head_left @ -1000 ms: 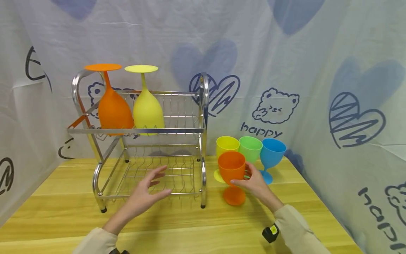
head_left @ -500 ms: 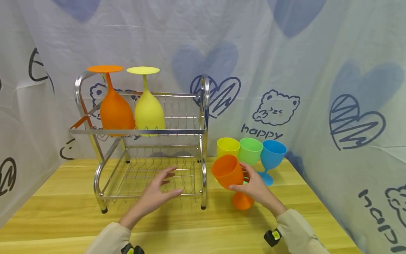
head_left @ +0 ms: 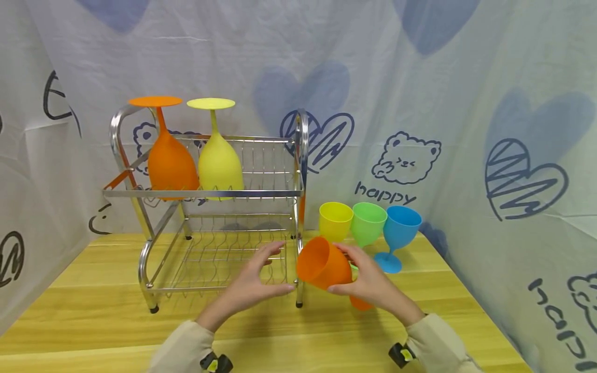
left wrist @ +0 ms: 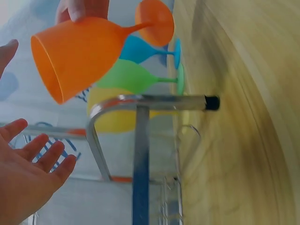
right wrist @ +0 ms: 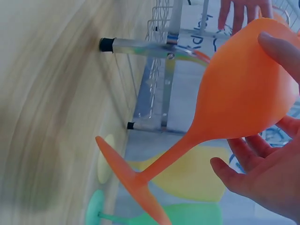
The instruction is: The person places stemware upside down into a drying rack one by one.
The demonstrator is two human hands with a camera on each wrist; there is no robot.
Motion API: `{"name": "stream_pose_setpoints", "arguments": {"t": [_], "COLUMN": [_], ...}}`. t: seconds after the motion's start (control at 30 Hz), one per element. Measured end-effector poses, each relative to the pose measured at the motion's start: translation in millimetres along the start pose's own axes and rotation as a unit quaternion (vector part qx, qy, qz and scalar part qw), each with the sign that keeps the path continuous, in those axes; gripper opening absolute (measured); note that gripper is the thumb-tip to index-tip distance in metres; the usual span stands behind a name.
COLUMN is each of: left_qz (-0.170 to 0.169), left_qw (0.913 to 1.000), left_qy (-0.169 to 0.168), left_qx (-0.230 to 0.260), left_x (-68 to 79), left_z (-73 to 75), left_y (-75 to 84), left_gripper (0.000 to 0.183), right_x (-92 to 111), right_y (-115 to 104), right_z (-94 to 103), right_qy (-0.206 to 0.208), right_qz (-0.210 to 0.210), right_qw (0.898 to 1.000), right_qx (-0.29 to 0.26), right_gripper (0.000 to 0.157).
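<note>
My right hand (head_left: 366,277) grips an orange goblet (head_left: 328,265) round its bowl, thumb on the near side and fingers behind. The goblet leans, its mouth facing left toward my other hand, and in the right wrist view its foot (right wrist: 133,180) is off the table. My left hand (head_left: 254,282) is in front of the rack's lower tier with thumb and fingers spread, holding nothing; a gap separates it from the goblet's rim. Behind the goblet, a yellow goblet (head_left: 336,220), a green goblet (head_left: 368,223) and a blue goblet (head_left: 401,228) stand upright in a row.
A two-tier metal dish rack (head_left: 202,193) stands on the wooden table (head_left: 84,311). On its upper tier, another orange goblet (head_left: 171,163) and a pale yellow goblet (head_left: 220,163) rest upside down at the left. A printed curtain (head_left: 233,62) hangs behind and at both sides.
My right hand has lifted the orange goblet, tipped it over to the left and brought it a little nearer the rack. My left hand has moved right, toward the goblet.
</note>
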State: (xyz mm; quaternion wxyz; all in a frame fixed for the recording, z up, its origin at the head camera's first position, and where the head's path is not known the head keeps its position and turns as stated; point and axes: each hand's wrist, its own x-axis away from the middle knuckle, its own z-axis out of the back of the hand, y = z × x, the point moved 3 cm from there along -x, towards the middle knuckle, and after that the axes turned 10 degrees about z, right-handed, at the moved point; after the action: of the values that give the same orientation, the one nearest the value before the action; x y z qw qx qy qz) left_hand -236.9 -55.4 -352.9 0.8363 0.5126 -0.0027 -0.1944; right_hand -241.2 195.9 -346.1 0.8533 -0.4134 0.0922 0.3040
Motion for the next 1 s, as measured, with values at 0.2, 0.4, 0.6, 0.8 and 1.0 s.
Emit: {"name": "stream_pose_setpoints", "arguments": {"t": [0.2,0.4,0.6,0.8,1.0], "left_qz": [-0.069,-0.092,-0.107,-0.107,-0.113], "left_qw": [0.9974,0.9949,0.9928,0.9926,0.9915], "left_qy": [-0.022,-0.037,-0.051,-0.05,-0.052], "left_qx": [-0.003,-0.017,-0.02,-0.029,-0.039], "left_x": [-2.9,-6.3,-6.3,-6.1,-6.1], "left_z": [-11.0,-20.1,-25.5,-26.5,-25.7], "left_y": [18.0,26.5,33.0,35.0,36.1], "left_gripper": [0.086,0.087,0.083,0.08,0.079], "right_x": [3,5,7,7,9], "right_y": [-13,-23,-31,-33,-34], "right_z": [-2.0,-5.0,-6.2,-6.0,-5.7], "right_qy": [-0.023,-0.044,-0.048,-0.049,-0.051], "right_qz": [0.018,0.044,0.07,0.06,0.048], "right_qw": [0.999,0.996,0.993,0.992,0.992], "right_qx": [0.032,0.063,0.084,0.095,0.106], "right_gripper": [0.084,0.082,0.08,0.081,0.082]}}
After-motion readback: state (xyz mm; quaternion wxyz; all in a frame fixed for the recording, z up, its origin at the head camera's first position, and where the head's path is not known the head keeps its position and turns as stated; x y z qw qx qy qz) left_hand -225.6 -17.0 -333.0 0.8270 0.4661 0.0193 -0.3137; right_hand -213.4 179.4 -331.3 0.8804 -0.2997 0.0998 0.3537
